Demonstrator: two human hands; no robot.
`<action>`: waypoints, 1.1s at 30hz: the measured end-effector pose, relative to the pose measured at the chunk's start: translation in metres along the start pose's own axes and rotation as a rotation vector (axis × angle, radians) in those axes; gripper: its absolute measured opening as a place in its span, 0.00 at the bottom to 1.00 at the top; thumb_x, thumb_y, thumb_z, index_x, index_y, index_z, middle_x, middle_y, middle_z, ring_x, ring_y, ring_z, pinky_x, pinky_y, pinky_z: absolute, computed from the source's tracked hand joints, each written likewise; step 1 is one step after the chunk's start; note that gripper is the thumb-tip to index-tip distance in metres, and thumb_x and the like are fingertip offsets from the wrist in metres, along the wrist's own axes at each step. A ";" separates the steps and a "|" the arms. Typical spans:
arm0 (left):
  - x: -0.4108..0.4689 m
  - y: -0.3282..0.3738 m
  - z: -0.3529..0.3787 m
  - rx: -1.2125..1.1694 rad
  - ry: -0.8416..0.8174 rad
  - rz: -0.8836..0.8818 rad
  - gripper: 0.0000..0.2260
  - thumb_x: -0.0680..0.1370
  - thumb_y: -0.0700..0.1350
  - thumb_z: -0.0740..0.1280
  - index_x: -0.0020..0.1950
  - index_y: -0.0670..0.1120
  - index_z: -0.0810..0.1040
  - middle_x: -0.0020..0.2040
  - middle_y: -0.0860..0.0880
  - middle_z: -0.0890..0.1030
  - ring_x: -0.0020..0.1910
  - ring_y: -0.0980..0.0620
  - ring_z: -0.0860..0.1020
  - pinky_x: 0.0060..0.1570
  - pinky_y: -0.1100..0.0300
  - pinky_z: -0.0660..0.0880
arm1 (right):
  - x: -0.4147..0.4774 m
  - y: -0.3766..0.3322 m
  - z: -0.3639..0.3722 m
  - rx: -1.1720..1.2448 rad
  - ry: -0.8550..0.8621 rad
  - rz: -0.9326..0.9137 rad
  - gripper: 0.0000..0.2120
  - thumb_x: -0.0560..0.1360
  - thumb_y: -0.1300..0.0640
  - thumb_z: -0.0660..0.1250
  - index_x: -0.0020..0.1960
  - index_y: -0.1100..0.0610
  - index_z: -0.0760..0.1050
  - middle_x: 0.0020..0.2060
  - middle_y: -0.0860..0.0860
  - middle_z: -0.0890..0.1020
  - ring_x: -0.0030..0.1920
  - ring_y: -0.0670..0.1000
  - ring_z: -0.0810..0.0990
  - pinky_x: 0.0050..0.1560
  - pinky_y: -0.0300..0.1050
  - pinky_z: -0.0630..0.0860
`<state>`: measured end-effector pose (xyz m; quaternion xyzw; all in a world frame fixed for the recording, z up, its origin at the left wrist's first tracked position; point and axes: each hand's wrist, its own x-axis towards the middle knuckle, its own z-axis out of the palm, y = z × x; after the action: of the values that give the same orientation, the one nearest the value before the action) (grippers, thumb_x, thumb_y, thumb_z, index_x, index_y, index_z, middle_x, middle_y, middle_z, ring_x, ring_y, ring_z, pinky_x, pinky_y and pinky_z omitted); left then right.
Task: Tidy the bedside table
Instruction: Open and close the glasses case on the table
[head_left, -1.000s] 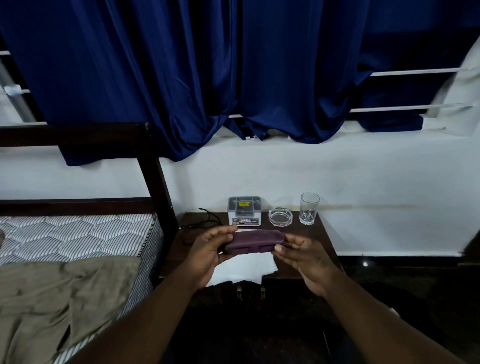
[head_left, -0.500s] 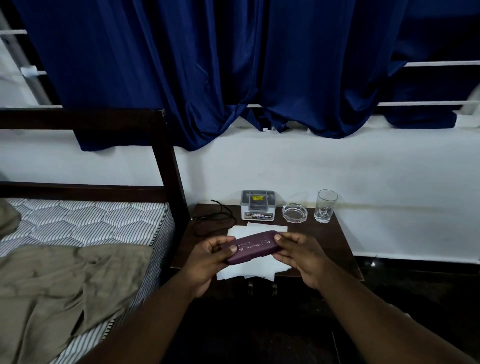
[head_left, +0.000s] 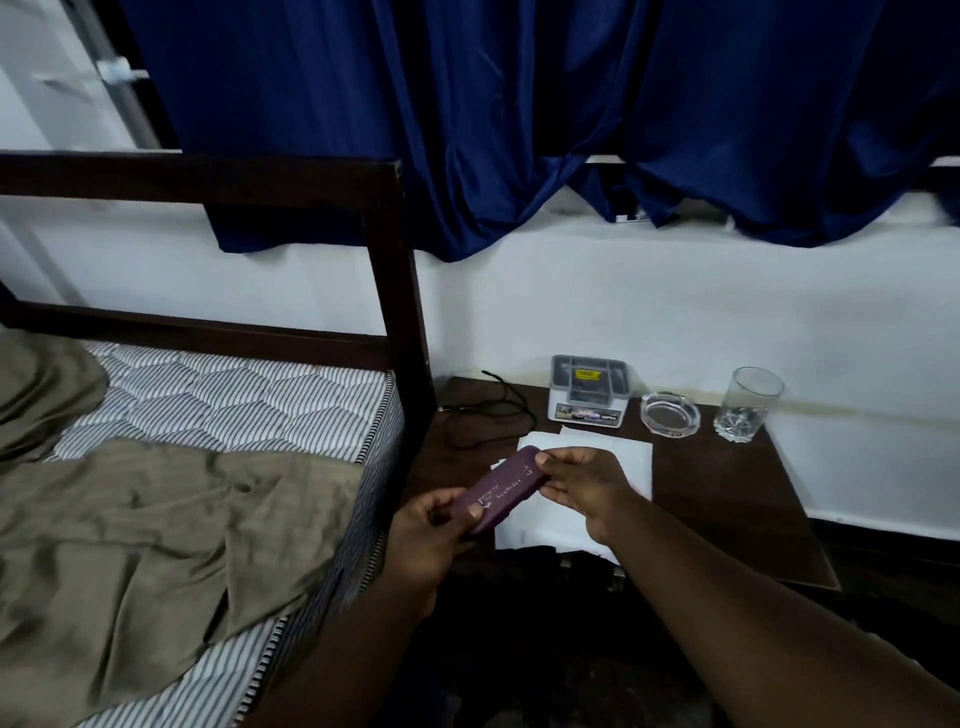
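A purple spectacle case (head_left: 501, 487) with pale lettering is held above the front left of the dark bedside table (head_left: 727, 499). My left hand (head_left: 428, 530) grips its near end, thumb on top. My right hand (head_left: 582, 480) pinches its far end. Beneath the case lie white paper sheets (head_left: 631, 460). At the back of the table stand a small grey organiser box (head_left: 588, 389), a glass ashtray (head_left: 670, 412) and a clear drinking glass (head_left: 747, 404). A black cable (head_left: 488, 410) lies coiled at the back left.
The bed with a striped mattress (head_left: 234, 395) and an olive sheet (head_left: 156, 535) is at the left, its dark headboard post (head_left: 402, 312) next to the table. Blue curtains (head_left: 519, 104) hang over the white wall. Dark floor lies below the table.
The case has tilted, its near end dropping toward my left hand, and both hands shifted slightly left. The view has moved closer and turned right of the bed.
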<state>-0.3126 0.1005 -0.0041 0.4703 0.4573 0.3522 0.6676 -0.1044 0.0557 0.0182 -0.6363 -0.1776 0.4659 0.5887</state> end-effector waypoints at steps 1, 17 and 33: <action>0.002 -0.003 -0.001 0.010 0.035 0.000 0.13 0.73 0.34 0.75 0.57 0.38 0.80 0.50 0.40 0.84 0.43 0.47 0.84 0.37 0.58 0.83 | 0.009 0.002 0.009 -0.003 0.007 0.000 0.10 0.75 0.64 0.73 0.54 0.68 0.81 0.48 0.63 0.85 0.45 0.56 0.85 0.44 0.43 0.84; 0.066 -0.037 -0.020 0.008 0.240 -0.153 0.08 0.77 0.31 0.70 0.55 0.39 0.80 0.43 0.42 0.83 0.40 0.46 0.79 0.38 0.57 0.77 | 0.113 0.045 0.103 -0.521 0.060 -0.090 0.15 0.72 0.59 0.77 0.57 0.62 0.83 0.52 0.59 0.86 0.54 0.57 0.85 0.59 0.47 0.79; 0.074 -0.041 -0.020 0.275 0.329 -0.088 0.06 0.77 0.38 0.71 0.53 0.39 0.83 0.46 0.39 0.87 0.45 0.40 0.85 0.51 0.43 0.82 | 0.107 0.042 0.108 -0.831 -0.015 -0.133 0.26 0.75 0.54 0.73 0.71 0.60 0.74 0.65 0.57 0.81 0.66 0.56 0.79 0.69 0.49 0.73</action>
<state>-0.3049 0.1609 -0.0663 0.4725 0.6239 0.3291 0.5285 -0.1512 0.1910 -0.0479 -0.8033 -0.3952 0.3204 0.3095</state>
